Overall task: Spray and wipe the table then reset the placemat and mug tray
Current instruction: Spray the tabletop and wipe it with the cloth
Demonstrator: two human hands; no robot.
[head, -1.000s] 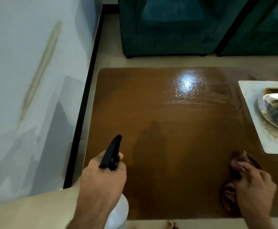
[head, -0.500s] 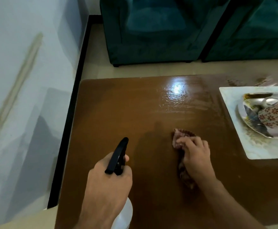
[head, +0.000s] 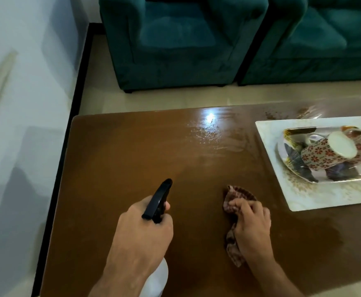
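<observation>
I judge I'm partway through the wiping. My left hand [head: 142,230] is wrapped round the neck of the spray bottle [head: 157,277], its black trigger head [head: 157,200] poking forward out of my fist. My right hand [head: 251,227] presses down on the cloth [head: 235,196] with fingers curled over it, pinning it to the table [head: 119,168].

Ahead of the cloth the tabletop shows a wet, streaky sheen under a light glare, so spray has landed there; some brown specks further off, beyond my right hand by the placemat's far corner, look unwiped. The placemat [head: 317,196] sits just to the right of my cloth hand, the mug tray [head: 291,166] on it, mugs [head: 325,155] tipped on their sides. Resetting both looks like it's still to do.

The table is smooth, glossy brown wood with rounded corners. The cloth is soft, crumpled, reddish-brown and patterned. The bottle is translucent white plastic. The placemat is a pale, marbled rectangle; the tray looks shiny, the mugs ceramic with red flowers.
</observation>
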